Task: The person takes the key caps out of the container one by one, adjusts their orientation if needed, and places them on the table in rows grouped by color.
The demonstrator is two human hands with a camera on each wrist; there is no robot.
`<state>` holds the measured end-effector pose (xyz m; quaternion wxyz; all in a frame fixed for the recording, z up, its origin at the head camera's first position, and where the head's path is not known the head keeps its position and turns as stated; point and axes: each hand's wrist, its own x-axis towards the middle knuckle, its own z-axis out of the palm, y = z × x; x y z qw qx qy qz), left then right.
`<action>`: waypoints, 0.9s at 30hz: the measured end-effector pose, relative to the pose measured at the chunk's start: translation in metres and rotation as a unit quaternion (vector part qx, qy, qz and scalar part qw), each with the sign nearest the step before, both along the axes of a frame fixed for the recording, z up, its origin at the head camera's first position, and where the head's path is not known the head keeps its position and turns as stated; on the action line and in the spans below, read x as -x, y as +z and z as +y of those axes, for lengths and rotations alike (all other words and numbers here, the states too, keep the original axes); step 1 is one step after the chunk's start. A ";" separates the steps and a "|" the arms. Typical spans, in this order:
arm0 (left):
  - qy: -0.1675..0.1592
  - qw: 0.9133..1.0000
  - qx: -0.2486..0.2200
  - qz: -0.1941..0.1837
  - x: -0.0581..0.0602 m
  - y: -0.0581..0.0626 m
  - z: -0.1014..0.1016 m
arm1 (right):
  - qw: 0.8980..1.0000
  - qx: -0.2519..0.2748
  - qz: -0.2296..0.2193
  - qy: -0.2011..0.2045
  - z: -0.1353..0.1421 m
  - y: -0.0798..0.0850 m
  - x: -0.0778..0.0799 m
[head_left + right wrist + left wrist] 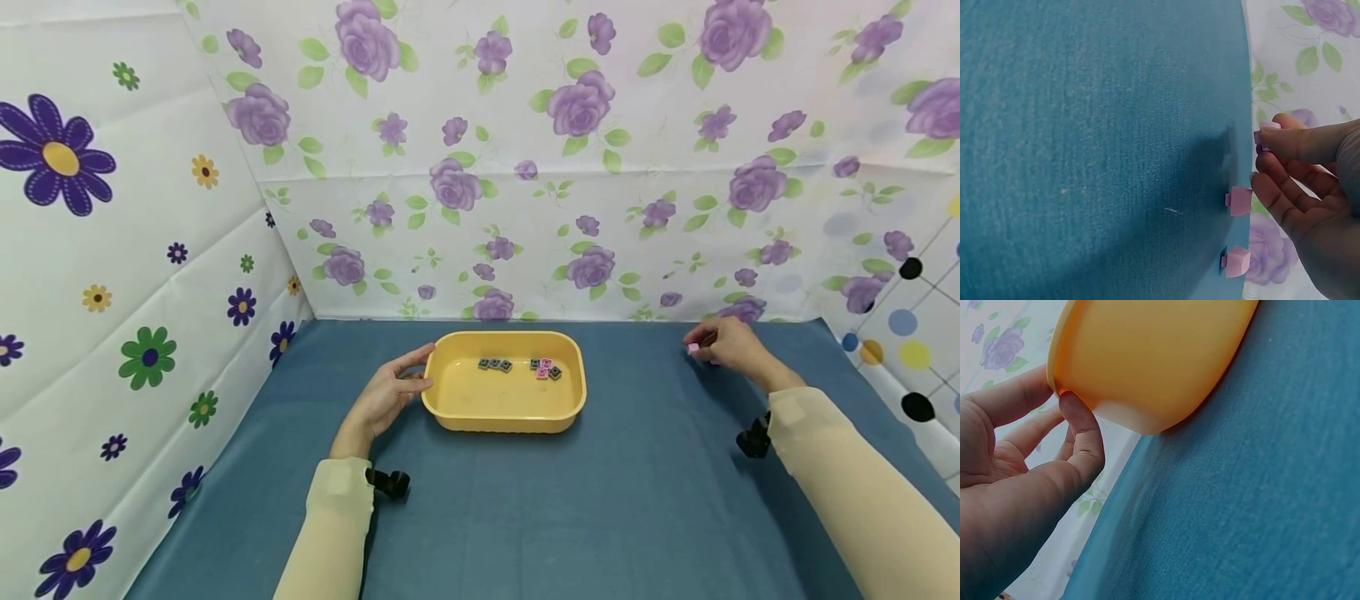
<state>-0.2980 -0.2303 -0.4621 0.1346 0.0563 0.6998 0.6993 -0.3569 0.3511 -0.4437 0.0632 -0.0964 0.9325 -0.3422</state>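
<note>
At far left, the left hand [384,398] has its thumb and index finger closed lightly on the rim of the yellow tray [505,423], which stands on the tabletop [525,525]. Inside the tray, three dark blocks [494,364] lie left of a mixed cluster [546,364] of two pink and two dark ones. At far right, the right hand [733,346] pinches one pink block [1267,129], apparently clear of the surface; two loose pink blocks [1239,201] sit near it. The step appears to be picking up; the next move calls for a firm pinch and clearance over those two.
</note>
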 end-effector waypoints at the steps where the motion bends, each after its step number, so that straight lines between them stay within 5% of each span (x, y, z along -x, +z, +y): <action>1: -0.001 1.000 -0.002 0.000 0.000 0.000 0.000 | 1.000 -0.005 0.003 0.002 0.000 0.000 0.000; 27: -0.002 1.000 -0.003 0.001 -0.001 0.003 0.000 | 0.999 -0.046 0.017 0.019 -0.004 -0.010 0.004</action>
